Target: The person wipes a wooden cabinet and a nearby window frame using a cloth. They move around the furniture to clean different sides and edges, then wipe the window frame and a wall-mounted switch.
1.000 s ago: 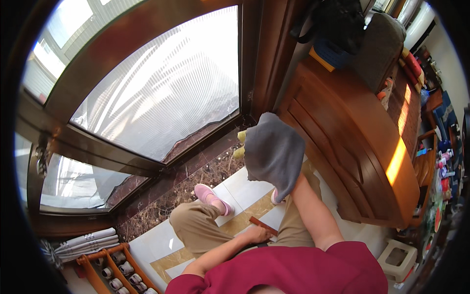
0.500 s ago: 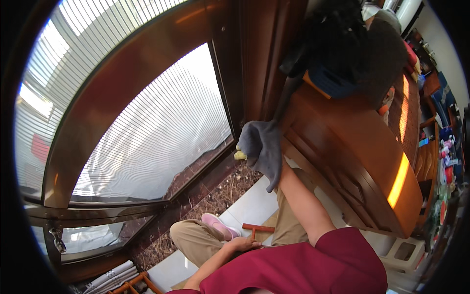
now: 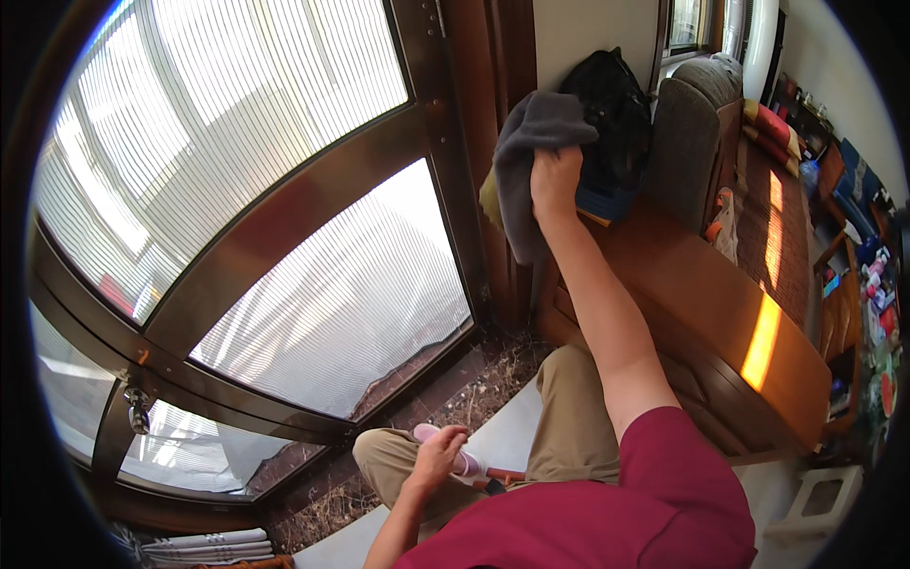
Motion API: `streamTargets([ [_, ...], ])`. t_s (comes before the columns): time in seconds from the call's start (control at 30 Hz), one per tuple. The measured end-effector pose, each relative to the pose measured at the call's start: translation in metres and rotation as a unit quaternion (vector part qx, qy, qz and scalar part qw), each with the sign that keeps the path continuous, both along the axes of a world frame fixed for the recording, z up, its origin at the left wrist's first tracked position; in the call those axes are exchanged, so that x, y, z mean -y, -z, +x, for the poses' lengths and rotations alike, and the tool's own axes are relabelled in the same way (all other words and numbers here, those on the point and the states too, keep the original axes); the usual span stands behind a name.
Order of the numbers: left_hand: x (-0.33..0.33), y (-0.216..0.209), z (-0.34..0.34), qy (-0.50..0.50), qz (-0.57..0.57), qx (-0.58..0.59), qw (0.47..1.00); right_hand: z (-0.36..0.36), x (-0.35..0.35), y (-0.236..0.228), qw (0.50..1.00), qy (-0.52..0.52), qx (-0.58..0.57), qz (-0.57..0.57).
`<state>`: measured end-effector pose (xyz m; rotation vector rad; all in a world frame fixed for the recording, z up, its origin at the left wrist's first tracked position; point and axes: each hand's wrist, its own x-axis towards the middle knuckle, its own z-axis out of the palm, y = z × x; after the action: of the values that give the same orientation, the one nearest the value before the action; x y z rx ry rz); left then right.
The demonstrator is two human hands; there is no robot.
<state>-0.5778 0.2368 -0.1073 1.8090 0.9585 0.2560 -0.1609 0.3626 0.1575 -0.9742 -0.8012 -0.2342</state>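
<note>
My raised right hand (image 3: pixel 557 180) grips a dark grey cloth (image 3: pixel 519 142) that hangs in folds beside the brown door frame. A yellowish piece (image 3: pixel 490 197) peeks out at the cloth's left edge; what it is I cannot make out. Over my bent knee, my left hand (image 3: pixel 439 457) is lifted with its fingers loosely apart and nothing visible in it. Just right of that hand lies a reddish-brown bar-shaped handle (image 3: pixel 507 474), partly hidden by my shirt. A pink shoe (image 3: pixel 464 463) shows behind the left hand.
A brown-framed door with ribbed glass panes (image 3: pixel 332 294) fills the left, its metal handle (image 3: pixel 138 410) low down. On the right stands a wooden cabinet (image 3: pixel 701 294). A black bag (image 3: pixel 611 123) rests at its far end, and a beige plastic stool (image 3: pixel 817 503) is near the lower right.
My right hand has risen with the grey cloth, up along the door frame. My left hand has let go of the reddish-brown handle and lifted. The view has tilted upward.
</note>
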Motion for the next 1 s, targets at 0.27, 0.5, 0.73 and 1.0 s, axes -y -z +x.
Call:
streamTargets([
  [0.27,-0.046,-0.018,-0.049,-0.170,0.213,0.048,0.961,0.136,-0.042,-0.023,0.983,0.140,-0.076,-0.085],
  [0.5,-0.061,0.003,-0.053,-0.209,0.220,0.059,0.951,0.153,-0.021,-0.064,0.956,-0.066,-0.287,-0.001],
  [0.73,-0.051,-0.011,-0.044,-0.198,0.272,0.052,0.940,0.062,-0.039,-0.045,0.980,0.122,0.158,0.008],
  [1.0,-0.058,-0.014,-0.030,-0.186,0.335,0.012,0.924,0.068,-0.096,-0.119,0.865,0.294,0.404,0.050],
])
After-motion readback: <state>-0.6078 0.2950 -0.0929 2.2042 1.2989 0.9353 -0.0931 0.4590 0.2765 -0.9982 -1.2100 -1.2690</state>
